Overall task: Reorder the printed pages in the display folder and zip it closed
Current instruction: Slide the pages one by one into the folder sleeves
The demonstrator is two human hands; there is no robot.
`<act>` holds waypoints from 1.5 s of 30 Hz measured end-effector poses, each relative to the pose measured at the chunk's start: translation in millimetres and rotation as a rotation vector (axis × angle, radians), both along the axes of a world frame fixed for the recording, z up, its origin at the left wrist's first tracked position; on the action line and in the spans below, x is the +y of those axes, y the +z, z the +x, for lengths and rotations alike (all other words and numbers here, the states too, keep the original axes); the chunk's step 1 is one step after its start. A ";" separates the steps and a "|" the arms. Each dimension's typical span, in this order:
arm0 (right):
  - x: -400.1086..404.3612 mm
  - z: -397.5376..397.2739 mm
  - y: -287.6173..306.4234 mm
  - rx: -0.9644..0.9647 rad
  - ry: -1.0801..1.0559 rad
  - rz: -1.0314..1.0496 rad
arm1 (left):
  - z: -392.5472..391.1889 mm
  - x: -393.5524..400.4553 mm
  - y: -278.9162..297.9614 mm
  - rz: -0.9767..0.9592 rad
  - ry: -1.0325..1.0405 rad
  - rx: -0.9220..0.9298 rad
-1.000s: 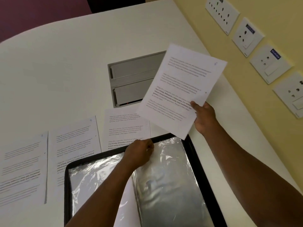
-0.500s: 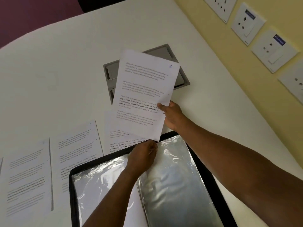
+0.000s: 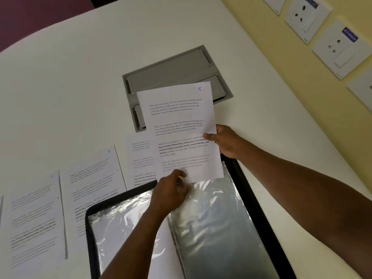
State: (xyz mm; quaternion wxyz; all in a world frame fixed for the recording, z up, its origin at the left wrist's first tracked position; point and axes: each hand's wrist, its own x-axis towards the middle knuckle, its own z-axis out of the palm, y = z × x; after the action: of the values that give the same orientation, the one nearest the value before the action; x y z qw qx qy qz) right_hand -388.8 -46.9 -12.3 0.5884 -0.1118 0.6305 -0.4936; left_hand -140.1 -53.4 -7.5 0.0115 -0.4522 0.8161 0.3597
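Right hand (image 3: 225, 140) is pinching page 6 (image 3: 181, 127) by its 3 o'clock edge. Left hand (image 3: 171, 193) is gripping its 6 o'clock edge — the sheet hovering above the open display folder (image 3: 259, 208). Page 9 (image 3: 94, 178) is lying flat on the white table (image 3: 70, 77) at 9 o'clock.

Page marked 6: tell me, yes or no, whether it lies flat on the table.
No: the page marked 6 is held up by the right hand at its edge.
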 end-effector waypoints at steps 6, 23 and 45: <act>-6.5 -12.6 -1.2 0.085 0.171 0.071 | 14.1 -8.3 -2.8 -0.024 -0.023 -0.113; -29.3 -19.1 -5.3 0.054 0.399 0.072 | 8.6 -21.3 -6.8 0.113 -0.018 -0.006; -12.2 -22.1 -10.9 0.090 0.722 0.202 | -16.4 -23.7 -5.3 0.204 -0.056 -0.013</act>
State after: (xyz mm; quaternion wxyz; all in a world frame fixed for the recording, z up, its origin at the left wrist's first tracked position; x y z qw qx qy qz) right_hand -410.9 -59.1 -23.2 0.7043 -0.2899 0.6212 -0.1846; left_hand -156.5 -77.0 -12.7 0.0727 -0.4280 0.7875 0.4375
